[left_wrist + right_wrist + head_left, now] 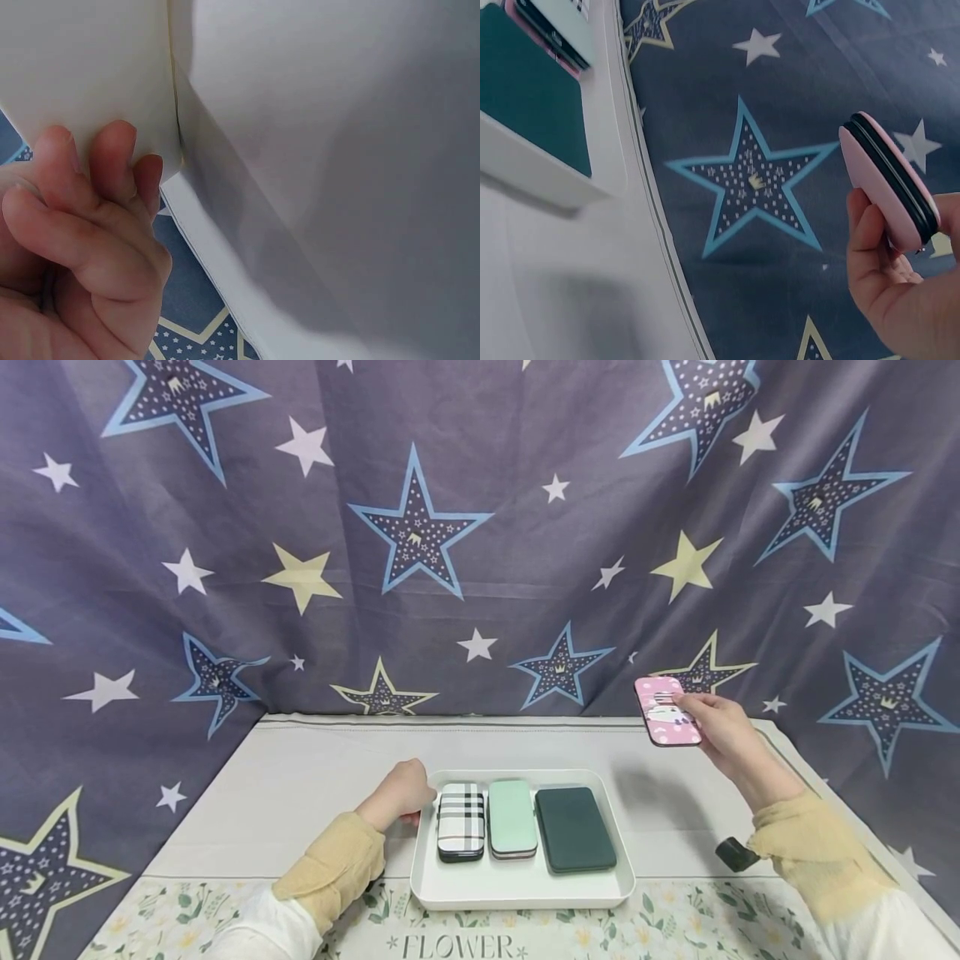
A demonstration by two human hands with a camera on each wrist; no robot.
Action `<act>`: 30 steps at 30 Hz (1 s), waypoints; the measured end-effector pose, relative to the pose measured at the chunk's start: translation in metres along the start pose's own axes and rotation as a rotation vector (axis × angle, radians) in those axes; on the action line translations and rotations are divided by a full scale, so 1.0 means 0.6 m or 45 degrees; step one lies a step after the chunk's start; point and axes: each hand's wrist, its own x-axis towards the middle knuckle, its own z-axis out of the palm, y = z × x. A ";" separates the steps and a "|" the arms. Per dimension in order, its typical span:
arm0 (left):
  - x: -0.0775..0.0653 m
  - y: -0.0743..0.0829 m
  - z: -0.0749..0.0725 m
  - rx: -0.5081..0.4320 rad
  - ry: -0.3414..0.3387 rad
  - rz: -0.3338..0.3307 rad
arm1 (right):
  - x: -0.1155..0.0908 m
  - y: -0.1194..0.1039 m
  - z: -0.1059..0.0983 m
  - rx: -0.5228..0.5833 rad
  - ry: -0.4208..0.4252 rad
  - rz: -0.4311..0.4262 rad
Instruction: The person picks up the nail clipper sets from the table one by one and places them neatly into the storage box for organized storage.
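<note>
My right hand [720,727] pinches a small flat pink case [667,710] with a white cartoon print and dots, raised above the table to the right of the tray. Edge-on in the right wrist view, the same pink case [885,184] shows a black band between two pink shells. At the left rim of a white tray [525,893], my left hand [401,793] grips the side with curled fingers. Three cases lie side by side in the tray: a plaid one [461,818], a mint green one [513,818] and a wider dark green one [574,829].
The tray stands on a table [315,777] with a pale cloth, whose near part has a flower print and the word FLOWER. Behind hangs a dark curtain [480,602] with stars. A small black object [737,855] shows by my right wrist.
</note>
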 end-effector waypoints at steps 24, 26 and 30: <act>0.001 -0.002 -0.001 0.005 -0.012 0.003 | -0.030 0.029 0.056 0.075 -0.147 -0.023; 0.000 -0.001 -0.001 0.003 -0.014 0.002 | -0.033 0.033 0.060 0.068 -0.167 -0.027; -0.001 0.000 -0.001 -0.008 -0.008 0.003 | -0.036 0.041 0.069 0.086 -0.202 -0.025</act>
